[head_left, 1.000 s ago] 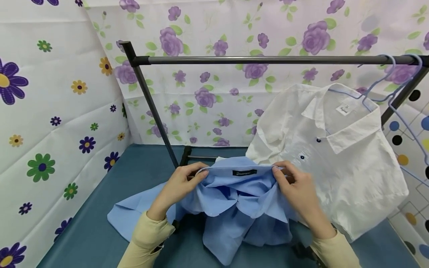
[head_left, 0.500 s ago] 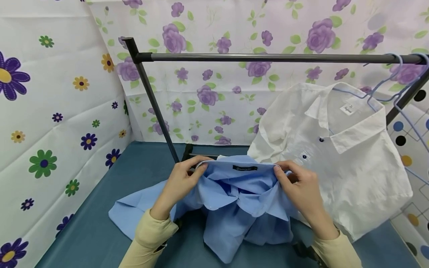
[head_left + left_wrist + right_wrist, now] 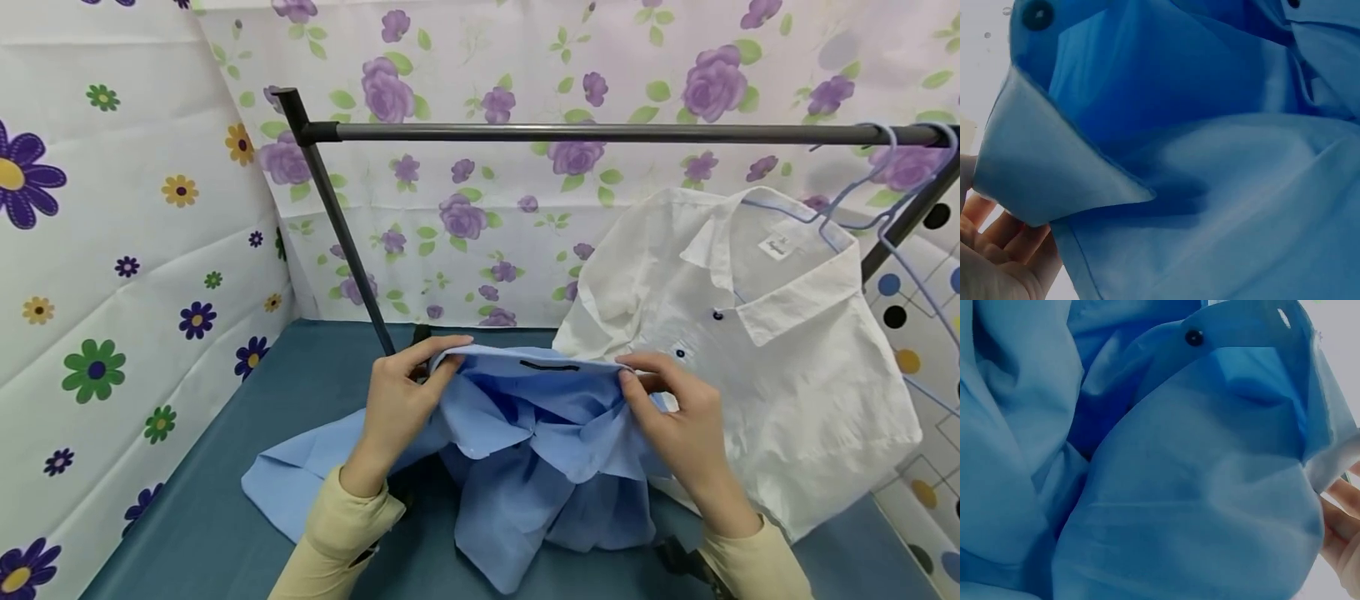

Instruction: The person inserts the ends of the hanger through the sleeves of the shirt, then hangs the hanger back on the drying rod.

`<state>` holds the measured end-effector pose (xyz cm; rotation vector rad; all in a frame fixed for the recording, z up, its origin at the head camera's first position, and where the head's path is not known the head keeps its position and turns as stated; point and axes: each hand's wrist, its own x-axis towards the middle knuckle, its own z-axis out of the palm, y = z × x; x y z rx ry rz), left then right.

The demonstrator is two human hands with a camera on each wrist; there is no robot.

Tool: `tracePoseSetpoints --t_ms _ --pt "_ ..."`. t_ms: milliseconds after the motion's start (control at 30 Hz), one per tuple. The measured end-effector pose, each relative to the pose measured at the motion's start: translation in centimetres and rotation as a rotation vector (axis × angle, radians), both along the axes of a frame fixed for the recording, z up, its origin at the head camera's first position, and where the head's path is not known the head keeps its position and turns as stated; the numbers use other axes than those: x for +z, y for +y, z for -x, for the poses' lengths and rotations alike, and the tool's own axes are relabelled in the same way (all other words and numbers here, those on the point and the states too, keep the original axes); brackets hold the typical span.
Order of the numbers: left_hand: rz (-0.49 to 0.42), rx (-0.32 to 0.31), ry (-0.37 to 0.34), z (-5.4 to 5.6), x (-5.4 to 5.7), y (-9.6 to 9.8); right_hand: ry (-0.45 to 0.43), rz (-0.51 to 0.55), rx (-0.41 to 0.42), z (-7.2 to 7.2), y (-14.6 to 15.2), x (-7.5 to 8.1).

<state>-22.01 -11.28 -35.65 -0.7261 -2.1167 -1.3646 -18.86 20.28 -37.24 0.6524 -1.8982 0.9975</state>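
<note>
A light blue shirt (image 3: 510, 500) hangs bunched between my two hands, its collar edge stretched across the top with a dark label (image 3: 550, 366) seen almost edge-on. My left hand (image 3: 399, 410) pinches the left end of the collar between thumb and fingers. At the collar's right end, my right hand (image 3: 678, 421) grips the cloth the same way. In the left wrist view a pointed collar tip (image 3: 1066, 156) folds down beside the fingers. A dark button (image 3: 1194, 337) shows on the shirt in the right wrist view. One sleeve spreads left over the table.
A dark metal rack bar (image 3: 562, 133) spans the back, its slanted post (image 3: 341, 225) at left. To the right, a white shirt (image 3: 795, 400) hangs on a pale blue hanger (image 3: 847, 187). Blue-green cloth (image 3: 202, 500) covers the table. Floral sheets line the walls.
Both hands still hold the collar. Its top edge has tipped over, so the label now looks much thinner. The left hand has risen slightly.
</note>
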Motion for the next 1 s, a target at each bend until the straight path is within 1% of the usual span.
tracePoseSetpoints --t_ms 100,167,267,367,467,600,700,867,1000 --pt "-0.045 -0.008 0.007 -0.1 0.4 0.2 0.004 -0.038 0.02 -0.1 0.0 0.2" --pt "-0.064 -0.026 0.001 -0.1 0.4 0.2 -0.008 -0.062 0.033 -0.2 0.0 0.3" --pt "-0.059 -0.056 -0.003 -0.2 0.0 0.3 -0.016 -0.071 0.032 -0.3 0.1 0.5" --pt "-0.038 -0.068 0.017 -0.2 -0.5 0.3 -0.012 -0.064 0.017 -0.4 0.1 0.6" --pt "-0.037 -0.092 0.042 -0.2 -0.8 0.2 -0.005 -0.065 0.007 -0.4 0.2 0.6" --pt "-0.043 -0.12 0.059 -0.3 -0.9 0.2 0.007 -0.071 0.01 -0.3 0.4 0.6" --pt "-0.046 -0.116 0.067 -0.2 -0.8 0.3 0.009 -0.075 0.019 -0.3 0.4 0.6" --pt "-0.057 -0.076 0.07 -0.1 -0.9 0.5 -0.008 -0.103 0.032 -0.4 0.6 0.6" --pt "-0.066 -0.073 0.056 -0.3 -1.0 0.8 -0.029 -0.116 0.025 -0.6 0.7 0.4"
